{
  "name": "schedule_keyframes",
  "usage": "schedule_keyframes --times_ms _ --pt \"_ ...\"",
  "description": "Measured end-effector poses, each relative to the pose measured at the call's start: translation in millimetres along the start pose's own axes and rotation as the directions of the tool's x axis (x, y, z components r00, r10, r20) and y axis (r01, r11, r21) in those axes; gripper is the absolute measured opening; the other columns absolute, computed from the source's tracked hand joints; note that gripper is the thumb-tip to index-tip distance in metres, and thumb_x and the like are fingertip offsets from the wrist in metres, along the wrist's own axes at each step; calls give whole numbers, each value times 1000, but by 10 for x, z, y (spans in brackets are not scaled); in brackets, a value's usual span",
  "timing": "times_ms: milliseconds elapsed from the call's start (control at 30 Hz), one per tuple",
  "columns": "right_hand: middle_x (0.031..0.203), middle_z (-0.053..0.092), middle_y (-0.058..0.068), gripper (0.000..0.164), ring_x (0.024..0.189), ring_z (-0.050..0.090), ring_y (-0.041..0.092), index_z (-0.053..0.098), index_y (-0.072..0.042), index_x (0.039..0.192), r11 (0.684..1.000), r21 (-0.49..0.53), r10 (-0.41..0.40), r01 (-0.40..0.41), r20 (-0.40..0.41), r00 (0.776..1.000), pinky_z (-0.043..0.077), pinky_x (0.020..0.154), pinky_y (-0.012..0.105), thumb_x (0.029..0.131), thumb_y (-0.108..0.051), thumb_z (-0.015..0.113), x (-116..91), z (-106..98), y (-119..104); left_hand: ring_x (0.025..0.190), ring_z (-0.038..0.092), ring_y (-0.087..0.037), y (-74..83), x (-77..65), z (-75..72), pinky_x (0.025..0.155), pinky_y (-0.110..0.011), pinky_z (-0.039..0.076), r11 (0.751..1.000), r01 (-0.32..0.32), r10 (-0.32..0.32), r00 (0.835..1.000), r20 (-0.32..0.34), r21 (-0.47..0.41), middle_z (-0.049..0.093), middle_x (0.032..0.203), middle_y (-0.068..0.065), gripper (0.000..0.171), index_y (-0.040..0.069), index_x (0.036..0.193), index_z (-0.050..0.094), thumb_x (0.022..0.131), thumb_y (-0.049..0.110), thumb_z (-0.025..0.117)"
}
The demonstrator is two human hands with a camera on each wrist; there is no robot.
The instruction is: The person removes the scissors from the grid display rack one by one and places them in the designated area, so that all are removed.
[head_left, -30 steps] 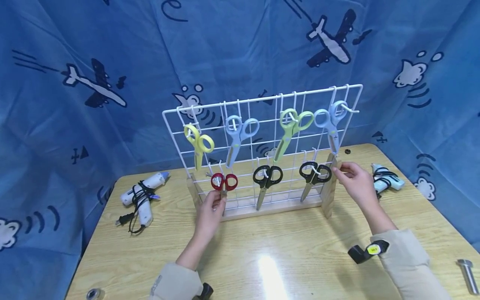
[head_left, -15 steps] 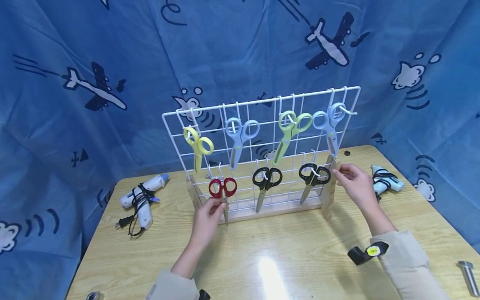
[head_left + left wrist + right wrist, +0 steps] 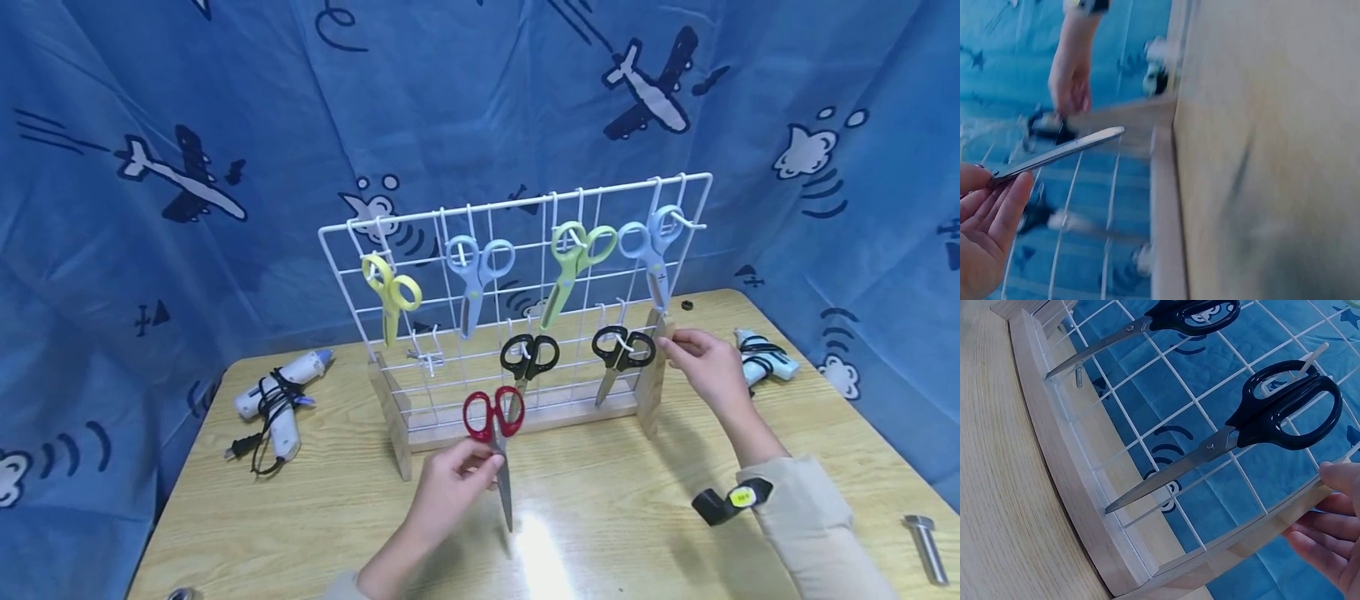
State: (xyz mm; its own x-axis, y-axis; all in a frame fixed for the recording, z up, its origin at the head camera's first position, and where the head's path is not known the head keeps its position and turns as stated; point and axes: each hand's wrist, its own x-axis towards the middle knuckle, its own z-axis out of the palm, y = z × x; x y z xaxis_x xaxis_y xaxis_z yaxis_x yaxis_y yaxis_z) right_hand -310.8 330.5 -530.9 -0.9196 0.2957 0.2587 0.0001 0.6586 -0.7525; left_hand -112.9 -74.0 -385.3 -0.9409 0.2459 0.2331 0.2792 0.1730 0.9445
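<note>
My left hand (image 3: 455,483) pinches red-handled scissors (image 3: 504,467) near the pivot, handles up and blades pointing down, in front of the rack. In the left wrist view the blade (image 3: 1063,150) sticks out from between thumb and fingers. My right hand (image 3: 701,367) grips the wooden upright (image 3: 651,383) at the rack's right end; the right wrist view has its fingers around the wood. The white wire rack (image 3: 450,210) carries yellow scissors (image 3: 390,304), two light blue pairs, green scissors (image 3: 567,271), and below them two black-handled scissors (image 3: 1285,412). The lower left hook (image 3: 429,354) hangs bare.
A white glue gun (image 3: 281,408) wrapped in its black cord lies left of the rack, a mint green glue gun (image 3: 765,358) to the right. A metal bolt (image 3: 927,546) lies near the right table edge. Blue printed cloth (image 3: 247,275) stands behind.
The left hand has lifted the red scissors off the lower left hook and brought them rightward and nearer. My right hand keeps its hold on the upright.
</note>
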Motion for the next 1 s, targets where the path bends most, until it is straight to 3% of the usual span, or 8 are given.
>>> schedule_keyframes --times_ms 133,300,533,767,833,933,1000 --pt "97 63 -5 49 70 62 9 57 -29 103 1000 6 5 -5 -3 1000 51 63 32 68 -63 50 -11 -9 -23 66 60 -20 -23 -9 267 58 -27 52 992 101 -94 991 97 -73 59 80 -18 12 -8 84 58 76 1 58" --pt "97 63 -4 48 68 62 9 57 -28 102 1000 19 -4 4 -12 1000 51 62 31 68 -62 50 -21 -19 -38 57 60 -17 -284 19 660 56 -28 52 956 233 -208 967 146 -177 62 73 -11 13 -4 82 61 74 6 62" --pt "94 63 -5 45 68 62 8 58 -29 100 999 31 -26 26 -14 1000 52 60 28 69 -61 51 -8 -2 -38 52 60 -20 -498 84 1144 53 -30 52 874 412 -370 908 198 -257 61 63 -11 12 -7 76 61 70 2 63" --pt "96 63 -5 45 69 61 7 57 -30 101 999 13 -44 44 -10 999 52 58 28 70 -61 49 -16 1 -21 43 58 -23 -629 74 1493 42 -29 50 816 538 -495 840 223 -212 59 55 -13 6 -3 69 61 70 2 62" --pt "97 63 -2 45 69 62 8 57 -28 102 998 35 -44 44 11 999 50 50 26 71 -60 50 -43 -52 -114 43 58 -26 -654 70 1556 40 -29 49 810 552 -511 830 225 -198 59 54 -14 5 -2 67 60 71 2 62" --pt "97 63 3 46 68 62 10 58 -22 103 997 82 -20 15 52 998 46 40 33 72 -55 54 -133 -181 -364 44 58 -27 -679 75 1627 40 -28 49 808 558 -518 825 224 -186 59 52 -15 6 -3 66 60 71 1 61" --pt "99 62 8 42 71 63 16 58 -14 105 986 165 -23 3 120 993 48 48 37 77 -44 54 -281 -354 -665 45 58 -28 -691 79 1664 40 -28 49 805 561 -520 823 227 -192 59 52 -16 7 -3 66 60 71 0 60"
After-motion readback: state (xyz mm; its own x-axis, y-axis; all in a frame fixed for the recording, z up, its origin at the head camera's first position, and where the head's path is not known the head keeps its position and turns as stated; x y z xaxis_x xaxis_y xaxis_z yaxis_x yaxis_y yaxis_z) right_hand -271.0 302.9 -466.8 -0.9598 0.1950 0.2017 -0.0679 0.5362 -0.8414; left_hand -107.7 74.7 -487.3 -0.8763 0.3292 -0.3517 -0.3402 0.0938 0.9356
